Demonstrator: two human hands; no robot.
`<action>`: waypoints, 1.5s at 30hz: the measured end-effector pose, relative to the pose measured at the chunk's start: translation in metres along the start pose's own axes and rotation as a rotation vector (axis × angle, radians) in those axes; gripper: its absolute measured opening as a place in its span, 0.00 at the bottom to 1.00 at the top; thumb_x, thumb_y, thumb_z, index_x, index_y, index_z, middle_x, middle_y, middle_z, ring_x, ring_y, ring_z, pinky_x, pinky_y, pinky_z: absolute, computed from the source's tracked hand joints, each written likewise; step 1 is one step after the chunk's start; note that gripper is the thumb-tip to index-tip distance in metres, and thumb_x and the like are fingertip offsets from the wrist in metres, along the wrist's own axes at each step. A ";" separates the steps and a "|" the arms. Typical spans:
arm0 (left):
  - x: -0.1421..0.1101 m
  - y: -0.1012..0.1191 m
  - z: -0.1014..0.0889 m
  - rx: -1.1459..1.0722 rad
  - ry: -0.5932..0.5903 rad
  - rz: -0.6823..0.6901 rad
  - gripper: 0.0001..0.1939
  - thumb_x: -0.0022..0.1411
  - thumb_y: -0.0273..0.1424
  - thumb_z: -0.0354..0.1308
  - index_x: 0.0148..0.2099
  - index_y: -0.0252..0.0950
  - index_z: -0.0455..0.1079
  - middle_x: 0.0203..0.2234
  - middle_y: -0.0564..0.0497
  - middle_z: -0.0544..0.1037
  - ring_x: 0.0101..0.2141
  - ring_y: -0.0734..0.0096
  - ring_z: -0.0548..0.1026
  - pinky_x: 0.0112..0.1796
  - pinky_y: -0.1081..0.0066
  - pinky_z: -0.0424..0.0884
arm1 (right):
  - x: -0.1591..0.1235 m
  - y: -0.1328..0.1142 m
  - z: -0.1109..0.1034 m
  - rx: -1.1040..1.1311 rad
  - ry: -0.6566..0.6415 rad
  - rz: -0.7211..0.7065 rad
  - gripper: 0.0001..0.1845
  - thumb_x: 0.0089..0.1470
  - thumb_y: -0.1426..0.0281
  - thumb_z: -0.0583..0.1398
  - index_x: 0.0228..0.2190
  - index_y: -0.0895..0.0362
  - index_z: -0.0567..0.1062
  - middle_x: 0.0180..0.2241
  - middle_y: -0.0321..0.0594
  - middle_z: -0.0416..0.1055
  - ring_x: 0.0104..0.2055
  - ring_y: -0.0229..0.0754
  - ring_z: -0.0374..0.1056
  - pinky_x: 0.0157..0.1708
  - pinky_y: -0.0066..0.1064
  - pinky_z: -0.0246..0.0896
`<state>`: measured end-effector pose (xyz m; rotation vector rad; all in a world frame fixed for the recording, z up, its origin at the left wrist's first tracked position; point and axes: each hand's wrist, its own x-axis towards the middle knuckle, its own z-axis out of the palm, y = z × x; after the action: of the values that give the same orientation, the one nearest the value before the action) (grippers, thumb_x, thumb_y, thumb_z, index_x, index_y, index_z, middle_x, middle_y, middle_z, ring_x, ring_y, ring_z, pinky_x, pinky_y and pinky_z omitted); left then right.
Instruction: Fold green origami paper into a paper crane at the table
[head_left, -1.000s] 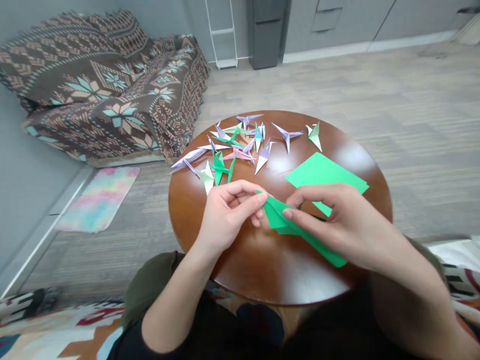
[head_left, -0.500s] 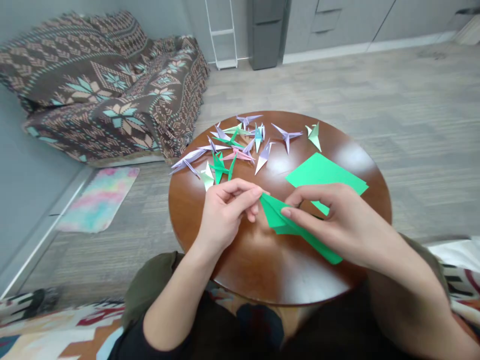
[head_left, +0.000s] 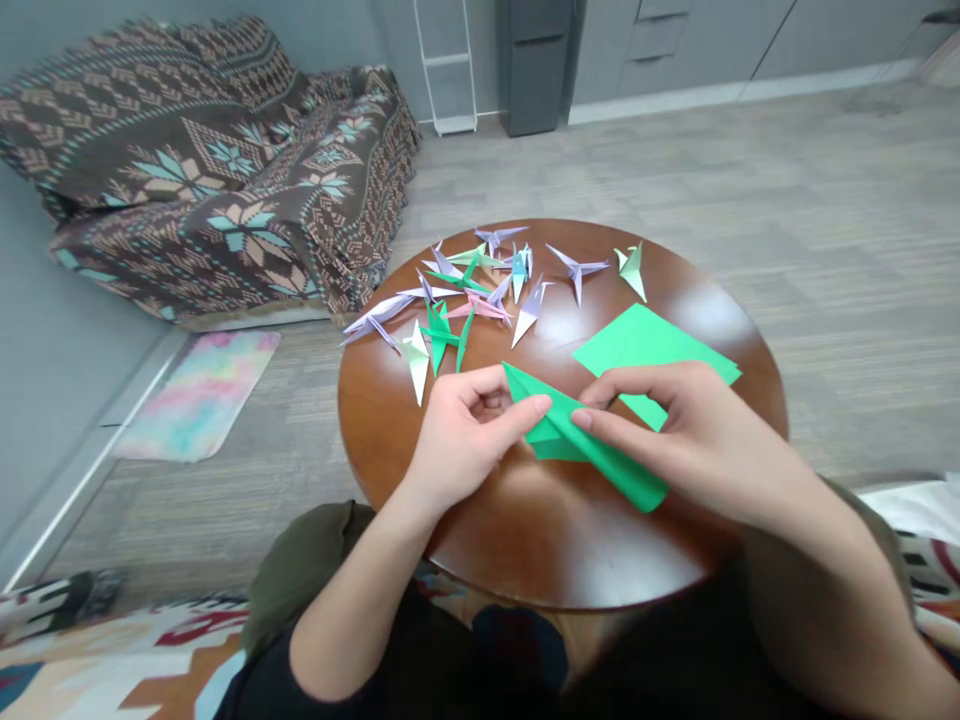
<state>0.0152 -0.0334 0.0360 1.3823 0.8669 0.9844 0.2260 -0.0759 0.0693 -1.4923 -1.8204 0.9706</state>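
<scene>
A partly folded sheet of green origami paper (head_left: 619,468) is held tilted above the near half of the round table. My left hand (head_left: 476,425) pinches its upper left part, thumb on top and fingers behind. Along the folded edge, nearer the middle, my right hand (head_left: 675,435) grips the same paper between thumb and fingers. Beyond my right hand lie flat green sheets (head_left: 649,345), partly hidden by it. Several folded paper cranes crowd the far left, among them a pink crane (head_left: 480,306), a green crane (head_left: 444,338) and a pale green crane (head_left: 417,360).
The round brown table (head_left: 570,555) stands close in front of my knees. A purple crane (head_left: 576,270) and another pale green crane (head_left: 631,268) sit at its far side. Beyond are a sofa (head_left: 225,190) under a patterned cover and a pastel mat (head_left: 201,395) on the floor.
My left thumb has slid from the paper's pointed tip down onto its face, toward my right hand. The tip now sticks out above my left fingers, and the paper has shifted slightly up and left.
</scene>
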 end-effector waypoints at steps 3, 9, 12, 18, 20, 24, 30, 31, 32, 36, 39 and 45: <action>0.002 -0.003 -0.001 -0.056 -0.008 -0.019 0.16 0.55 0.34 0.77 0.25 0.34 0.74 0.16 0.58 0.73 0.18 0.80 0.66 0.22 0.78 0.63 | 0.000 0.002 -0.001 0.012 0.000 -0.004 0.14 0.62 0.60 0.64 0.28 0.52 0.81 0.22 0.35 0.74 0.20 0.38 0.66 0.19 0.30 0.55; 0.003 -0.010 0.001 -0.129 -0.058 -0.066 0.09 0.52 0.30 0.78 0.34 0.35 0.83 0.28 0.52 0.85 0.29 0.73 0.79 0.33 0.76 0.74 | 0.000 0.002 -0.001 0.042 -0.027 -0.001 0.14 0.63 0.61 0.63 0.28 0.53 0.81 0.20 0.33 0.72 0.17 0.35 0.61 0.16 0.28 0.48; 0.002 -0.011 0.000 -0.126 -0.057 -0.067 0.06 0.55 0.30 0.77 0.34 0.36 0.84 0.28 0.52 0.85 0.29 0.74 0.79 0.33 0.77 0.75 | -0.001 0.002 -0.002 0.054 -0.044 -0.002 0.13 0.63 0.62 0.63 0.28 0.53 0.80 0.20 0.33 0.72 0.18 0.34 0.62 0.17 0.27 0.49; 0.001 -0.011 -0.001 -0.177 -0.094 -0.076 0.05 0.56 0.30 0.77 0.36 0.39 0.86 0.32 0.52 0.88 0.31 0.71 0.84 0.34 0.76 0.79 | -0.003 0.000 -0.003 0.064 -0.083 0.001 0.14 0.64 0.63 0.62 0.29 0.53 0.81 0.23 0.34 0.75 0.21 0.35 0.66 0.18 0.26 0.52; 0.001 -0.011 -0.002 -0.176 -0.089 -0.090 0.06 0.54 0.30 0.78 0.36 0.39 0.87 0.31 0.51 0.88 0.31 0.69 0.85 0.34 0.76 0.80 | -0.003 0.000 -0.004 0.068 -0.091 0.004 0.14 0.65 0.63 0.62 0.29 0.53 0.81 0.23 0.33 0.75 0.21 0.35 0.66 0.18 0.26 0.51; 0.000 -0.011 -0.003 -0.151 -0.072 -0.102 0.09 0.52 0.30 0.80 0.36 0.38 0.86 0.30 0.51 0.88 0.30 0.67 0.85 0.33 0.74 0.81 | -0.002 -0.002 -0.004 0.061 -0.106 -0.001 0.14 0.66 0.65 0.61 0.30 0.54 0.81 0.23 0.33 0.75 0.21 0.34 0.65 0.19 0.26 0.50; -0.002 -0.010 -0.002 -0.144 -0.055 -0.122 0.11 0.52 0.34 0.80 0.36 0.36 0.86 0.31 0.49 0.88 0.30 0.65 0.85 0.34 0.71 0.82 | -0.002 -0.002 -0.003 0.061 -0.106 -0.015 0.14 0.66 0.65 0.61 0.29 0.55 0.80 0.23 0.33 0.75 0.22 0.35 0.65 0.19 0.27 0.50; -0.002 -0.009 -0.002 -0.137 -0.071 -0.135 0.11 0.52 0.35 0.79 0.36 0.35 0.86 0.31 0.48 0.88 0.30 0.64 0.85 0.35 0.70 0.82 | -0.002 -0.002 -0.003 0.063 -0.104 -0.014 0.14 0.66 0.65 0.61 0.30 0.55 0.80 0.23 0.33 0.74 0.22 0.35 0.65 0.19 0.27 0.50; -0.002 -0.009 -0.002 -0.126 -0.093 -0.150 0.12 0.52 0.36 0.79 0.36 0.35 0.86 0.32 0.47 0.88 0.31 0.63 0.85 0.35 0.69 0.82 | -0.002 -0.001 -0.003 0.063 -0.101 -0.012 0.14 0.66 0.64 0.61 0.30 0.54 0.80 0.22 0.33 0.74 0.22 0.36 0.65 0.19 0.28 0.50; -0.002 -0.007 -0.001 -0.094 -0.155 -0.189 0.15 0.52 0.39 0.79 0.36 0.34 0.86 0.32 0.45 0.88 0.31 0.61 0.85 0.34 0.67 0.82 | -0.003 0.000 -0.002 0.048 -0.086 -0.022 0.14 0.67 0.64 0.60 0.30 0.54 0.79 0.22 0.34 0.73 0.23 0.37 0.65 0.21 0.28 0.54; -0.002 -0.004 -0.001 -0.090 -0.147 -0.182 0.15 0.51 0.39 0.80 0.35 0.34 0.85 0.31 0.46 0.88 0.30 0.61 0.85 0.34 0.67 0.82 | -0.003 0.000 -0.002 0.050 -0.079 -0.038 0.14 0.67 0.64 0.61 0.29 0.54 0.79 0.23 0.34 0.74 0.23 0.37 0.65 0.22 0.28 0.54; -0.004 -0.001 0.000 -0.053 -0.090 -0.102 0.13 0.50 0.37 0.80 0.34 0.34 0.86 0.30 0.47 0.87 0.30 0.62 0.84 0.34 0.68 0.82 | -0.002 -0.003 -0.001 0.100 -0.078 0.007 0.11 0.62 0.61 0.66 0.30 0.54 0.81 0.27 0.37 0.78 0.27 0.40 0.70 0.24 0.28 0.61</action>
<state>0.0138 -0.0375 0.0349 1.3145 0.8309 0.8550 0.2255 -0.0777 0.0721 -1.4190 -1.7944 1.1209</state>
